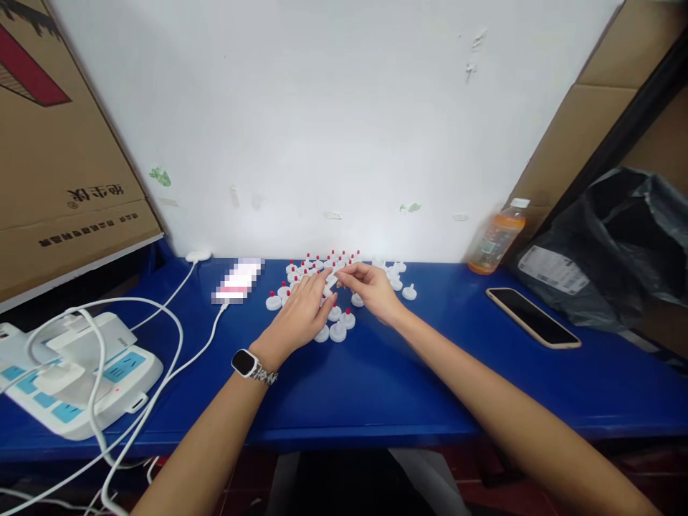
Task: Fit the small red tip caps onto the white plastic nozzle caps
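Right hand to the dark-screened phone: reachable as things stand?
Probably yes: only low white parts dot the blue table between the right hand and the phone; the orange bottle stands farther back. That hand is at a small white piece, though.

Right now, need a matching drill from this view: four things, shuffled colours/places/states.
1. Watch
2. Bottle
3. Power strip
4. Red-tipped caps

A. White with blue sockets
B. Clustered around the left hand
C. Strapped on, screen dark
D. Orange contents

Pairs: 1-C, 2-D, 3-A, 4-B
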Demonstrator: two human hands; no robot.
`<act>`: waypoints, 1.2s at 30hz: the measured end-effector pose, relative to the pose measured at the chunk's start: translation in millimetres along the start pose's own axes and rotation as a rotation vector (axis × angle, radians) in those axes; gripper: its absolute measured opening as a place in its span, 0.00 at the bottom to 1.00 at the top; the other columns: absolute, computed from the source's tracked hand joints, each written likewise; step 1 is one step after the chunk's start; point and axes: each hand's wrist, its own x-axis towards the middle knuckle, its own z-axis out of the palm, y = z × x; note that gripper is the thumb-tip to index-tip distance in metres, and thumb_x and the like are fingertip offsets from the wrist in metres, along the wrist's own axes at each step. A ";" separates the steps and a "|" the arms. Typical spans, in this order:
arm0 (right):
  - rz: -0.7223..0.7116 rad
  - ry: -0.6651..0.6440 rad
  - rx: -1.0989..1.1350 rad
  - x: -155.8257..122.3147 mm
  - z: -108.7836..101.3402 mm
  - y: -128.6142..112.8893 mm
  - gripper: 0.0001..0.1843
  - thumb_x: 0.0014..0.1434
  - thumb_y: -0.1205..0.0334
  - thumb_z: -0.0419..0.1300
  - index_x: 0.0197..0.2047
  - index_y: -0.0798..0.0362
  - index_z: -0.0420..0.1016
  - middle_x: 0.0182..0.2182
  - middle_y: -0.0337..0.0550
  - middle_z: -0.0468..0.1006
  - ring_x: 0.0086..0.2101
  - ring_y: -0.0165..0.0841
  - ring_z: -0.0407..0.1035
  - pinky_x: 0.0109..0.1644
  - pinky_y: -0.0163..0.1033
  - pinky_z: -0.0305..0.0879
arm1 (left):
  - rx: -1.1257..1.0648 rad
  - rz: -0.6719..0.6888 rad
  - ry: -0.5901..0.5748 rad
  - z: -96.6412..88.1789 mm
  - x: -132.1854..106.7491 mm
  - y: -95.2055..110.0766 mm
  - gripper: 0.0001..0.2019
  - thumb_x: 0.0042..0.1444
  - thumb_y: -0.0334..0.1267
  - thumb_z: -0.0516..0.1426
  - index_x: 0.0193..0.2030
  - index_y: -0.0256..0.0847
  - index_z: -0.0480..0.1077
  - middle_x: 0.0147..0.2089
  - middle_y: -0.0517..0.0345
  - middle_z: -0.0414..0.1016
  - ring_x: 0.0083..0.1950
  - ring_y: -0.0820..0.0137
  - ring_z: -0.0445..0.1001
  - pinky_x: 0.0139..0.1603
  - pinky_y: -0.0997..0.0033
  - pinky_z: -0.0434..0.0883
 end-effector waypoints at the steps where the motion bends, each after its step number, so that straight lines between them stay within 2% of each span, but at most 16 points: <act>1: 0.008 0.006 0.023 -1.7 1.3 -1.5 0.19 0.51 0.46 0.69 0.36 0.53 0.77 0.28 0.39 0.78 0.30 0.30 0.71 0.37 0.36 0.67 | 0.002 0.001 -0.001 -0.3 -0.3 1.0 0.25 0.70 0.45 0.46 0.70 0.38 0.52 0.63 0.40 0.67 0.65 0.54 0.65 0.65 0.46 0.64; 6: -0.007 0.015 0.036 -5.4 8.3 -5.4 0.21 0.50 0.42 0.69 0.32 0.53 0.76 0.27 0.39 0.77 0.30 0.30 0.70 0.38 0.38 0.68 | 0.007 0.014 -0.006 -1.0 -1.3 3.2 0.26 0.71 0.46 0.45 0.71 0.35 0.50 0.62 0.38 0.66 0.63 0.54 0.65 0.65 0.47 0.65; 12: -0.042 0.013 0.027 -6.0 14.3 -6.9 0.23 0.49 0.39 0.68 0.29 0.51 0.72 0.25 0.38 0.75 0.29 0.31 0.69 0.37 0.39 0.69 | -0.037 0.030 0.013 0.2 -0.6 7.6 0.28 0.71 0.46 0.45 0.72 0.37 0.47 0.55 0.40 0.69 0.57 0.56 0.69 0.61 0.50 0.69; 15: -0.067 -0.027 -0.024 -4.0 9.9 -8.3 0.21 0.52 0.41 0.67 0.31 0.51 0.72 0.26 0.38 0.76 0.29 0.31 0.69 0.37 0.39 0.68 | -0.033 0.032 0.023 0.5 1.5 7.8 0.29 0.70 0.46 0.46 0.73 0.39 0.44 0.56 0.41 0.69 0.58 0.56 0.69 0.61 0.49 0.68; 18: -0.134 -0.032 -0.221 0.0 -1.5 -7.3 0.15 0.58 0.48 0.62 0.33 0.52 0.73 0.28 0.39 0.77 0.30 0.31 0.70 0.37 0.38 0.66 | 0.000 0.004 0.048 -1.6 3.2 3.1 0.33 0.68 0.49 0.50 0.74 0.41 0.42 0.58 0.43 0.69 0.59 0.54 0.68 0.61 0.47 0.67; 21: -0.170 0.010 -0.522 5.1 -15.0 -2.0 0.08 0.61 0.58 0.59 0.34 0.53 0.75 0.28 0.39 0.77 0.29 0.31 0.69 0.37 0.37 0.64 | 0.061 -0.057 0.058 -6.2 2.8 -3.7 0.29 0.68 0.50 0.50 0.71 0.43 0.51 0.59 0.45 0.68 0.60 0.54 0.67 0.59 0.48 0.66; 23: -0.161 -0.033 -0.689 8.3 -20.9 3.2 0.06 0.60 0.63 0.59 0.34 0.53 0.76 0.28 0.40 0.78 0.30 0.31 0.70 0.38 0.37 0.63 | 0.081 -0.087 0.039 -8.6 2.2 -6.6 0.22 0.68 0.48 0.49 0.66 0.43 0.59 0.58 0.46 0.69 0.59 0.55 0.67 0.57 0.49 0.67; 26: -0.143 -0.123 -0.861 11.6 -23.3 9.1 0.06 0.60 0.66 0.59 0.36 0.52 0.79 0.31 0.41 0.81 0.34 0.33 0.71 0.41 0.37 0.62 | 0.066 -0.069 0.009 -9.2 2.0 -6.0 0.17 0.68 0.47 0.49 0.59 0.42 0.66 0.55 0.48 0.70 0.57 0.56 0.67 0.56 0.52 0.67; 28: -0.139 -0.127 -0.891 12.7 -23.9 10.0 0.08 0.60 0.65 0.60 0.41 0.51 0.80 0.31 0.40 0.81 0.35 0.33 0.71 0.42 0.37 0.62 | 0.053 -0.044 0.003 -8.8 2.5 -3.2 0.16 0.68 0.46 0.49 0.56 0.43 0.67 0.54 0.49 0.71 0.57 0.57 0.67 0.56 0.53 0.67; 31: -0.128 -0.064 -0.844 13.5 -32.2 7.1 0.11 0.61 0.62 0.59 0.46 0.52 0.79 0.31 0.39 0.81 0.32 0.32 0.71 0.40 0.36 0.62 | 0.060 -0.023 -0.006 -8.6 5.2 0.7 0.15 0.68 0.46 0.49 0.55 0.44 0.68 0.53 0.49 0.71 0.56 0.57 0.68 0.55 0.53 0.67; 33: -0.108 0.011 -0.851 14.2 -44.5 4.3 0.12 0.62 0.61 0.57 0.44 0.53 0.80 0.31 0.40 0.81 0.30 0.31 0.71 0.38 0.36 0.62 | 0.074 -0.009 -0.008 -8.3 9.7 2.3 0.14 0.68 0.45 0.49 0.54 0.44 0.68 0.53 0.50 0.71 0.56 0.57 0.68 0.56 0.52 0.66; 36: -0.055 0.121 -1.003 14.8 -67.2 2.1 0.11 0.62 0.62 0.56 0.42 0.53 0.80 0.33 0.42 0.82 0.32 0.33 0.71 0.42 0.39 0.61 | 0.072 0.028 -0.014 -6.0 22.5 5.9 0.13 0.68 0.44 0.49 0.53 0.44 0.69 0.52 0.51 0.72 0.55 0.58 0.68 0.57 0.53 0.66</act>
